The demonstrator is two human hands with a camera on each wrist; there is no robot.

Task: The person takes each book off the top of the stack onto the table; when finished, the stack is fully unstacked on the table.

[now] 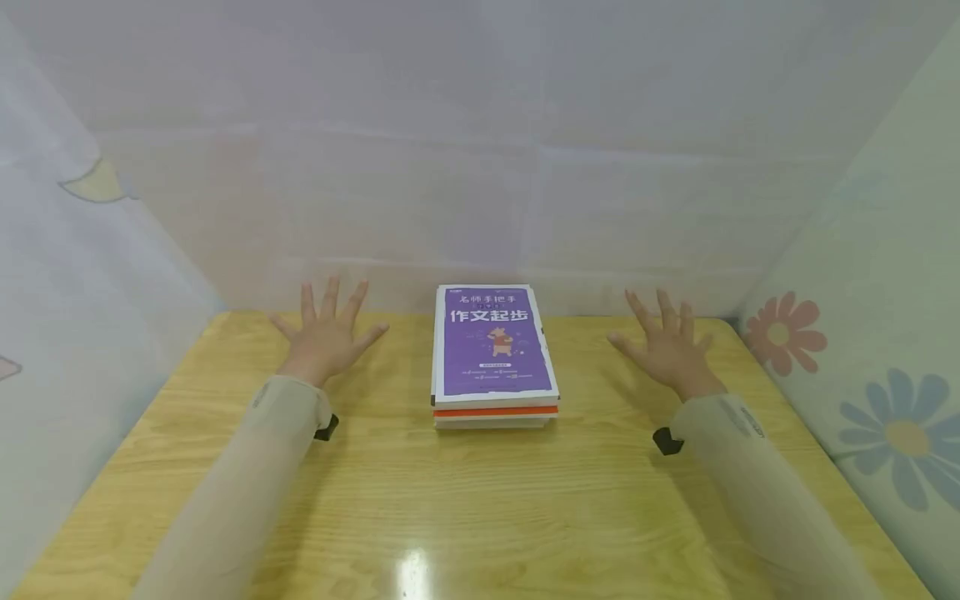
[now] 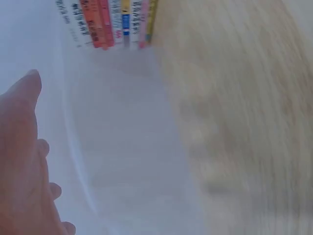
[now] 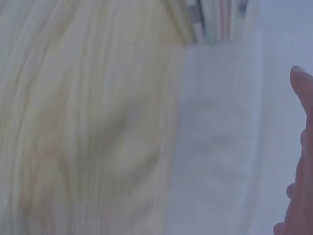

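A stack of several books lies at the far middle of the table, a purple cover on top and an orange edge below it. To its left, my left hand is held with fingers spread, touching no book. On the other side my right hand is spread likewise, apart from the stack. The left wrist view shows coloured book spines at the top and my left hand at the left edge. Blurred page or spine edges top the right wrist view, with my right hand at its right edge.
The wooden table ends just behind the stack, where a pale cloth wall hangs. More cloth stands along both sides, with printed flowers on the right one. Black bands show at both wrists.
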